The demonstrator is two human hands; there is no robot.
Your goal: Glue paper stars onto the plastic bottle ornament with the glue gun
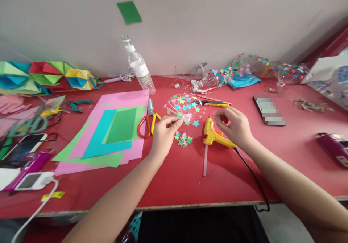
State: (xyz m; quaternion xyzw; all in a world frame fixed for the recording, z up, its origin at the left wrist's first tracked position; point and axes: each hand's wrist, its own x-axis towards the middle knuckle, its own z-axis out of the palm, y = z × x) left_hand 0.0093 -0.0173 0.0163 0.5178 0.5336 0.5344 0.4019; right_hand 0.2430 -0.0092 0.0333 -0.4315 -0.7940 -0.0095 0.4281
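Head view: my left hand [164, 132] reaches over the red desk [174, 185], its fingers pinched on the white centre of a clear piece [186, 117]. This piece lies about midway between the desk's near and far edges, its thin strips spread out and dotted with pink, blue and green stars. Just nearer the desk's front edge is a small heap of loose stars [183, 140].

My right hand [237, 127] hovers past the yellow glue gun [208, 130], fingers curled in; I can't tell if they grip anything small. The gun lies between my hands, nozzle toward the far edge, with a clear glue stick [205, 159] poking out toward the near edge.

By my left hand rests a cutting tool [147, 127] with red and yellow handles, and left of it are overlapping coloured sheets [121, 127], pink, green and blue. A clear bottle [141, 72] stands beyond them, close to the far edge. Further right along that edge, more star-dotted clear pieces [224, 75] sit around a blue packet [244, 81]. A dark-edged flat device [269, 110] lies to the right of my right hand.
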